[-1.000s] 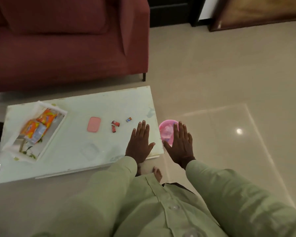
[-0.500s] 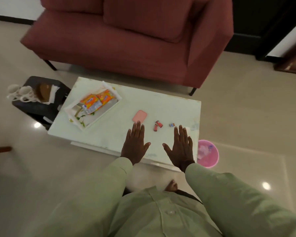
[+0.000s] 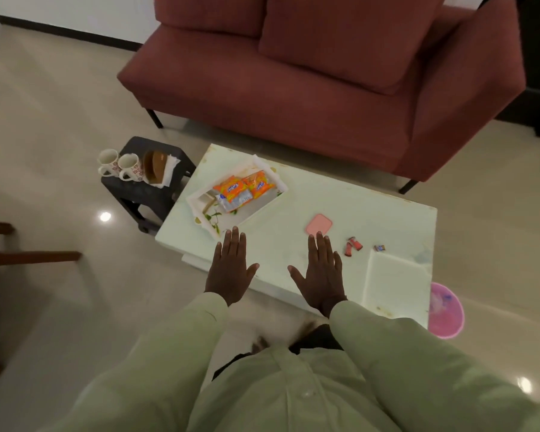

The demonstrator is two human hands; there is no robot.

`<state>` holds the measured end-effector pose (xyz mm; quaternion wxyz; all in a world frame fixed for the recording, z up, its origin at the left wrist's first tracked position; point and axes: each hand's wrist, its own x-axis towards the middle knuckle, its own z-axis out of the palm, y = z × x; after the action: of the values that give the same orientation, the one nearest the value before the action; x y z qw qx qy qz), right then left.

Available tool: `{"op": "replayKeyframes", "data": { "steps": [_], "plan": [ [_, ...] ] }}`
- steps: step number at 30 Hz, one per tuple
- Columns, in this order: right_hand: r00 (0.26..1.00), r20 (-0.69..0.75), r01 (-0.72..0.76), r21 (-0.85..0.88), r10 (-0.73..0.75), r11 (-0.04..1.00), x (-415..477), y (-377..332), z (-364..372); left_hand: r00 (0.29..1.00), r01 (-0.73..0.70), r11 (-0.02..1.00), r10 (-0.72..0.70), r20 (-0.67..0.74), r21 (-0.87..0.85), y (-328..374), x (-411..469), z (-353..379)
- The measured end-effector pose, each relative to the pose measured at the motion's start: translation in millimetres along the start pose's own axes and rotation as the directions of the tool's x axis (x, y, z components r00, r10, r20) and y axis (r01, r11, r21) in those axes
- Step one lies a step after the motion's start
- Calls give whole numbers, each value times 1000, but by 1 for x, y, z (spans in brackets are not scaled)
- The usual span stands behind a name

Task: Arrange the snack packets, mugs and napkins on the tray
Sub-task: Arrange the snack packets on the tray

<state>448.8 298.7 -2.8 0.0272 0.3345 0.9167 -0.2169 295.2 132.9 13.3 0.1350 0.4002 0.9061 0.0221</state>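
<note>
A white tray [image 3: 200, 202] stands on the left part of the white low table [image 3: 340, 198], with orange snack packets [image 3: 245, 187] lying in it. Two white mugs [image 3: 120, 166] with red flowers stand on a black stool [image 3: 144, 188] left of the table, beside a brown holder with white napkins [image 3: 169, 169]. My left hand [image 3: 229, 269] hovers flat and open over the table's near edge, just below the tray. My right hand [image 3: 320, 274] is held the same way, fingers apart, empty, below a pink flat object [image 3: 318, 223].
Small red sweets [image 3: 353, 246] and a wrapped one [image 3: 379, 248] lie right of my right hand. A pink bucket [image 3: 445, 310] sits on the floor by the table's right end. A red sofa [image 3: 309, 76] stands behind the table. A wooden chair [image 3: 28, 257] is at far left.
The view has swung left and down, bringing the stool with the mugs into sight. Both hands stay flat and empty, now over the table's near edge closer to the tray.
</note>
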Motion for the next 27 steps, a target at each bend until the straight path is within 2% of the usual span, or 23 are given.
{"op": "replayKeyframes", "data": {
  "steps": [5,17,22,27],
  "plan": [
    [999,27,18,-34,-17,999,35,-23,7,998,58,998,-58,2,-26,-29,22,-6],
    [998,34,45,20,-46,999,129,-69,5,993,105,994,-103,52,-43,-89,93,-33],
    [1000,1,7,48,-7,999,157,-88,14,997,38,997,-32,72,-72,-111,137,-45],
    [994,8,-109,75,109,991,184,-113,27,989,-106,988,117,92,-108,-144,188,-53]
  ]
}}
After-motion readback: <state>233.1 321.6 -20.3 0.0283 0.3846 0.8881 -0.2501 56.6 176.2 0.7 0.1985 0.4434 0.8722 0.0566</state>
